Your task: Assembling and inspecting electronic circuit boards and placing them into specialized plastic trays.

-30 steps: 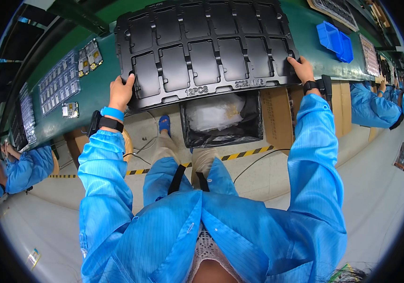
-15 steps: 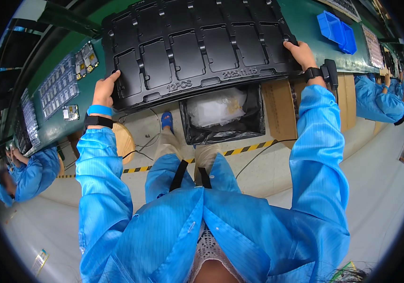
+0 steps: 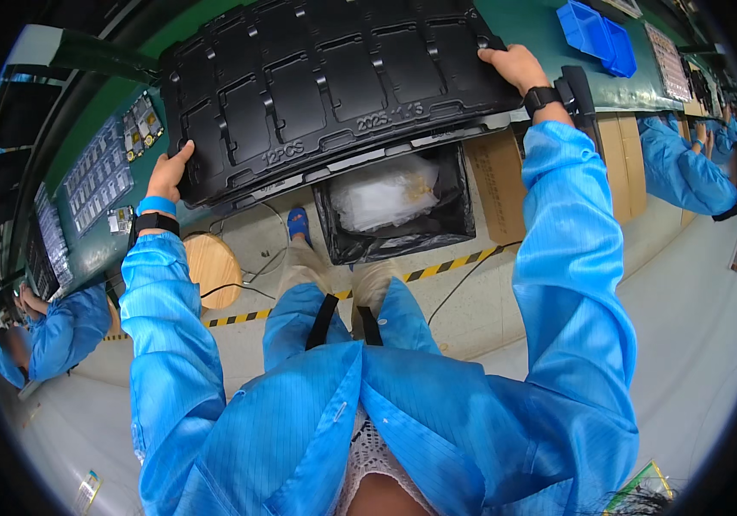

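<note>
A black plastic component tray (image 3: pixel 299 95) with moulded pockets spans the space in front of me, tilted so its left side sits nearer. My left hand (image 3: pixel 169 175) grips its left edge, thumb on top and the fingers hidden below. At the right edge my right hand (image 3: pixel 516 69) holds it the same way, thumb on the rim. The pockets in view hold no parts. Under the near edge, lighter strips and more dark edges show, perhaps other trays; I cannot tell how they are joined.
The green bench (image 3: pixel 519 26) carries blue bins (image 3: pixel 596 39) at right and clear trays of parts (image 3: pixel 97 176) at left. Beneath are a black-lined bin (image 3: pixel 394 245), cardboard boxes (image 3: pixel 493 185) and a wooden stool (image 3: pixel 212 268). Co-workers in blue sit on both sides.
The tray and both my hands have shifted left in the picture, and the tray is tilted more. A lighter strip now shows beneath its near edge. Both hands keep their grip.
</note>
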Motion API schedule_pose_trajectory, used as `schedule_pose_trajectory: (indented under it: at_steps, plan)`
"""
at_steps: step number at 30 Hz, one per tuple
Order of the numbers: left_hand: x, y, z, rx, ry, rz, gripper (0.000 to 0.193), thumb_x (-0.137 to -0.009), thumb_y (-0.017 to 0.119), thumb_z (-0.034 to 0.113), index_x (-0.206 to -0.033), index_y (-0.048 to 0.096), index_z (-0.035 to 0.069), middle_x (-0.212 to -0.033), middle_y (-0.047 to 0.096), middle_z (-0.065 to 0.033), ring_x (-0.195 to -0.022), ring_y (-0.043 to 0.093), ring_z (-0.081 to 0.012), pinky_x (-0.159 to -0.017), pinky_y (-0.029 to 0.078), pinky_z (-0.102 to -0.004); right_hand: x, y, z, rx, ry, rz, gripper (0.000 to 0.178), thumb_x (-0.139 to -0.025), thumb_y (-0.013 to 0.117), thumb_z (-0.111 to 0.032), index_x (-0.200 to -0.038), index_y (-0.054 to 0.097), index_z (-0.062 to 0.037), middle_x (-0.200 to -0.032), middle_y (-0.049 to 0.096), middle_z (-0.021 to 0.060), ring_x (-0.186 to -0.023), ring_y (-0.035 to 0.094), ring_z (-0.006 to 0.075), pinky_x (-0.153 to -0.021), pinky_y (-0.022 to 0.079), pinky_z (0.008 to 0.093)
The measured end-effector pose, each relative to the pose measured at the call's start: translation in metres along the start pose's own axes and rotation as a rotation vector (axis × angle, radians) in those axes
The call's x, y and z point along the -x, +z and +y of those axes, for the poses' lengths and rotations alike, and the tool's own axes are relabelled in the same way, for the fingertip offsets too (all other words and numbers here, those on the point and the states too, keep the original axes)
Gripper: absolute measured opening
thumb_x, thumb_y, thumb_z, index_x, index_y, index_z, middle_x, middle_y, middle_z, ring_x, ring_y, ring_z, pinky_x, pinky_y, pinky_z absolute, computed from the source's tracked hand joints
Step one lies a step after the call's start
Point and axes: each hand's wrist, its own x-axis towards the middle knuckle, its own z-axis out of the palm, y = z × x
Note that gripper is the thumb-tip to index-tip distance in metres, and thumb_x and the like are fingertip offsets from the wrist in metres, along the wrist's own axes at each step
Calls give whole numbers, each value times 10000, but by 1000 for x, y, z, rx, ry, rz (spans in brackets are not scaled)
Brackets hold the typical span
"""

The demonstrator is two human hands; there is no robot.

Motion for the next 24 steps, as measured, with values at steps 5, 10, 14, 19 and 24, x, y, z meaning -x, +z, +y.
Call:
schedule_pose_trajectory:
  at_steps: [5,10,14,19,24]
  plan:
    - [-5,-8,-6,78,13,-88,698,-752,682,333,-1173,402,-149,-1166,501,-221,-1049,518,-278,-895,407,-330,-8,3,18,-47,-34,68,612,-661,612,-466,-949,611,74,-987,596,246,-976,561,353,-846,423,358]
    - [10,-16,21,320,-51,-162,520,-735,708,288,-1021,546,-116,-987,606,-188,-858,609,-249,-780,481,-308,-9,-19,5,-292,-70,-24,602,-670,646,-402,-931,587,137,-850,628,200,-724,629,254,-673,469,314]
    - [4,-21,20,309,29,-114,460,-733,714,215,-989,541,-126,-955,615,-175,-798,622,-241,-711,509,-317,-7,-21,3,-377,-58,4,589,-657,695,-352,-915,573,164,-837,624,192,-723,624,235,-644,471,289]
    - [6,-19,27,431,125,-128,445,-727,712,156,-1011,512,-121,-931,609,-168,-784,620,-227,-702,510,-305,-6,-26,11,-499,-59,4,553,-662,708,-334,-923,581,137,-824,626,162,-707,618,213,-641,473,281]
    - [16,-14,50,386,207,-104,473,-710,730,184,-1014,513,-107,-922,609,-149,-784,611,-213,-727,496,-295,12,-49,11,-512,-84,16,519,-701,701,-316,-959,571,115,-864,621,125,-735,595,170,-652,465,262]
